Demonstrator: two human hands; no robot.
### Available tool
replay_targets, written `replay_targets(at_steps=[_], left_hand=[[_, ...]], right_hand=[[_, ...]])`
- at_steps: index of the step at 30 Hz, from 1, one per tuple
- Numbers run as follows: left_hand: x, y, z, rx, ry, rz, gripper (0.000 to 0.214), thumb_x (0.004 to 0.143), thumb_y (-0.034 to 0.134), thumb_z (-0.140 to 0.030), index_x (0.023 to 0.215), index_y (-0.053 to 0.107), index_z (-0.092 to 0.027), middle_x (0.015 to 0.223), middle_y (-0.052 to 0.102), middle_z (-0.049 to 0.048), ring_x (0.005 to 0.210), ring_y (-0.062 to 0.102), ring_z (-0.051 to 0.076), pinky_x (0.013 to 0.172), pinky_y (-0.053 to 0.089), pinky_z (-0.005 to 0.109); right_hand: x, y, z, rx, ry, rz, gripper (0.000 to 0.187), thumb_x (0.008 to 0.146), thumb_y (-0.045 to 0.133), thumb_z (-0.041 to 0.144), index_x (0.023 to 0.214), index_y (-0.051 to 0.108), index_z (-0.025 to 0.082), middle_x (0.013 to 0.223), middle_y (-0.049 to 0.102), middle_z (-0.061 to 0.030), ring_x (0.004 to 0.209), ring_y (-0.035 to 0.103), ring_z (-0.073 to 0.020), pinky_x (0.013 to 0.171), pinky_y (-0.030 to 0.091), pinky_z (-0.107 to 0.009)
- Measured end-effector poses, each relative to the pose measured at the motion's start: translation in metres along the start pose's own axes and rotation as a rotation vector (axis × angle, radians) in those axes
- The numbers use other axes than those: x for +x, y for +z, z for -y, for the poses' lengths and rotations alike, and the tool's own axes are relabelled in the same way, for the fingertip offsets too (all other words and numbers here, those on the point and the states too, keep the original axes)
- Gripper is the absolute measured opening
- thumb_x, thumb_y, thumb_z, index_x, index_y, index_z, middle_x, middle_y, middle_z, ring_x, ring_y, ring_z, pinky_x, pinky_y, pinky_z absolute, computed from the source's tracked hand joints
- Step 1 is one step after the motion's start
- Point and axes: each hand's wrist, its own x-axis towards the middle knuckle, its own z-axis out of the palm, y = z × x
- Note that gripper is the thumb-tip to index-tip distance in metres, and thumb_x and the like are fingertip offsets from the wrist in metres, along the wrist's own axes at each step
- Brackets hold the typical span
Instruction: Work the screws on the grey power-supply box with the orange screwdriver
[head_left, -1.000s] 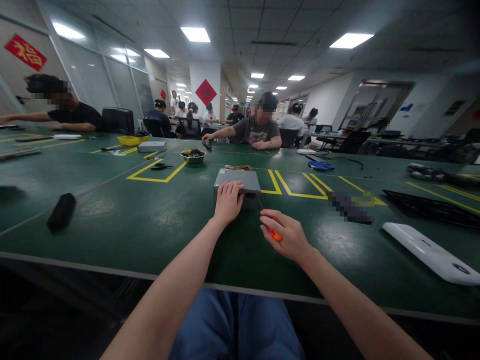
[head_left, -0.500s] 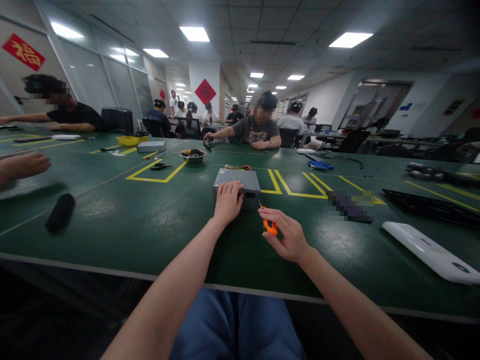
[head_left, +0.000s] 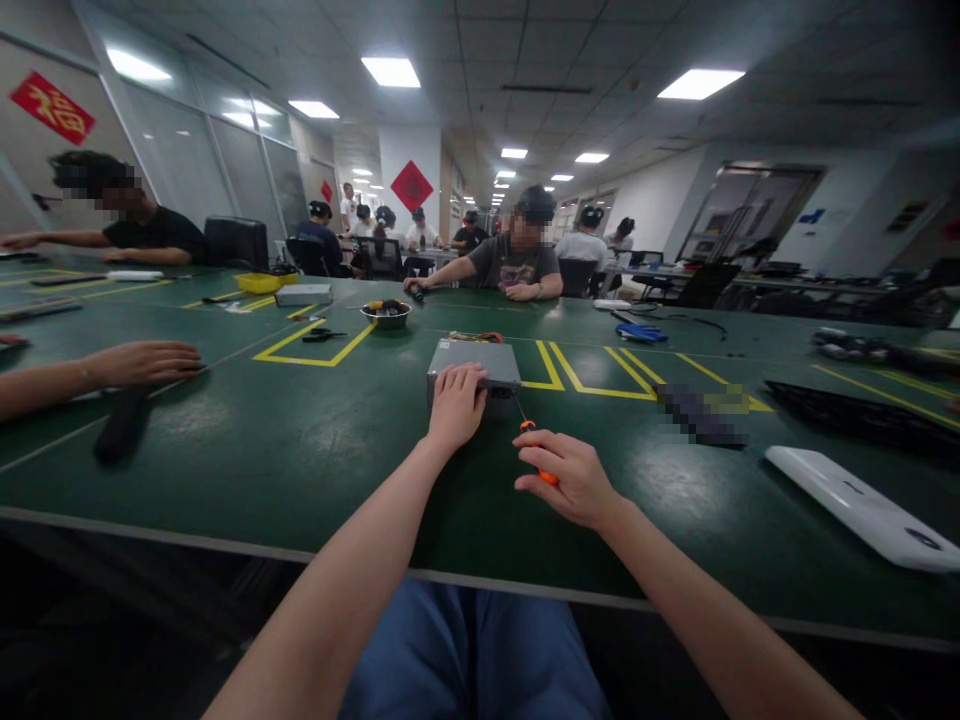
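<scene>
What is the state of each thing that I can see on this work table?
Grey metal box: closed, lying flat.
Left hand: open, resting on the box.
Right hand: closed around the screwdriver, off the box.
Orange-handled screwdriver: held, tip near the box's corner.
Metal bowl: holding small parts.
Scissors: lying on the green work table, apart from the hands.

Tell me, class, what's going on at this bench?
A person at a green workbench has their left hand resting on a flat grey metal box, with coloured wires behind it. Their right hand grips a small orange-handled screwdriver, its shaft pointing up beside the box's corner. Another person's hand reaches across the bench from the left.
</scene>
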Motion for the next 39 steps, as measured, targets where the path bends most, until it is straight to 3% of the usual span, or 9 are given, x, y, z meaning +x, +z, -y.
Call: replay_targets(at_steps=[6, 13, 18, 24, 28, 33, 39], left_hand=[[-0.0002, -0.0005, -0.0001, -0.001, 0.001, 0.003, 0.024, 0.085, 0.046, -0.021, 0.109, 0.048, -0.023, 0.123, 0.055, 0.0020, 0.119, 0.045, 0.018, 0.108, 0.025, 0.038], [-0.0001, -0.0010, 0.0001, -0.007, 0.001, 0.012, 0.024, 0.085, 0.046, -0.020, 0.109, 0.049, -0.023, 0.124, 0.055, 0.0023, 0.119, 0.045, 0.018, 0.108, 0.026, 0.038], [-0.0002, -0.0012, 0.0003, -0.013, -0.001, 0.005, 0.025, 0.085, 0.047, -0.020, 0.110, 0.048, -0.023, 0.124, 0.055, 0.0022, 0.119, 0.045, 0.018, 0.108, 0.026, 0.038], [-0.0003, -0.0009, 0.0000, -0.014, 0.005, 0.002, 0.025, 0.085, 0.047, -0.020, 0.110, 0.048, -0.023, 0.123, 0.055, 0.0024, 0.119, 0.045, 0.017, 0.108, 0.025, 0.038], [0.0000, -0.0004, -0.0001, -0.011, 0.007, 0.001, 0.024, 0.085, 0.047, -0.019, 0.109, 0.048, -0.023, 0.123, 0.055, 0.0027, 0.119, 0.045, 0.018, 0.108, 0.025, 0.038], [-0.0001, -0.0007, 0.0002, -0.013, 0.002, 0.006, 0.024, 0.085, 0.047, -0.020, 0.109, 0.048, -0.023, 0.124, 0.055, 0.0023, 0.120, 0.045, 0.018, 0.108, 0.025, 0.038], [-0.0001, -0.0007, 0.0000, -0.013, -0.003, 0.010, 0.025, 0.085, 0.047, -0.020, 0.109, 0.048, -0.023, 0.124, 0.055, 0.0022, 0.120, 0.044, 0.018, 0.108, 0.025, 0.038]], right_hand=[[-0.0014, -0.0019, 0.0007, 0.205, 0.048, 0.048, 0.027, 0.091, 0.038, 0.032, 0.110, 0.050, 0.017, 0.117, 0.053, -0.0131, 0.103, 0.055, -0.0205, 0.083, 0.048, -0.034], [-0.0028, 0.0006, -0.0004, 0.017, -0.027, -0.108, 0.032, 0.085, 0.055, 0.034, 0.113, 0.052, 0.017, 0.113, 0.060, -0.0128, 0.093, 0.061, -0.0219, 0.074, 0.051, -0.034], [-0.0033, 0.0012, -0.0006, 0.039, -0.015, -0.143, 0.030, 0.085, 0.055, 0.033, 0.111, 0.051, 0.018, 0.105, 0.059, -0.0122, 0.091, 0.061, -0.0211, 0.073, 0.053, -0.032], [-0.0050, 0.0003, 0.0005, 0.044, -0.008, -0.049, 0.028, 0.089, 0.048, 0.033, 0.112, 0.052, 0.018, 0.111, 0.050, -0.0137, 0.072, 0.061, -0.0148, 0.065, 0.053, -0.030], [-0.0049, 0.0014, 0.0009, 0.079, -0.017, -0.036, 0.031, 0.089, 0.043, 0.028, 0.118, 0.046, 0.018, 0.115, 0.049, -0.0145, 0.084, 0.062, -0.0181, 0.071, 0.053, -0.033], [-0.0039, 0.0047, -0.0003, 0.053, -0.025, -0.163, 0.031, 0.083, 0.056, 0.030, 0.111, 0.045, 0.019, 0.109, 0.057, -0.0130, 0.098, 0.059, -0.0227, 0.077, 0.053, -0.035], [-0.0029, 0.0037, 0.0019, -0.016, -0.080, -0.022, 0.027, 0.087, 0.051, 0.024, 0.113, 0.050, 0.019, 0.116, 0.052, -0.0143, 0.094, 0.059, -0.0212, 0.074, 0.051, -0.033]])
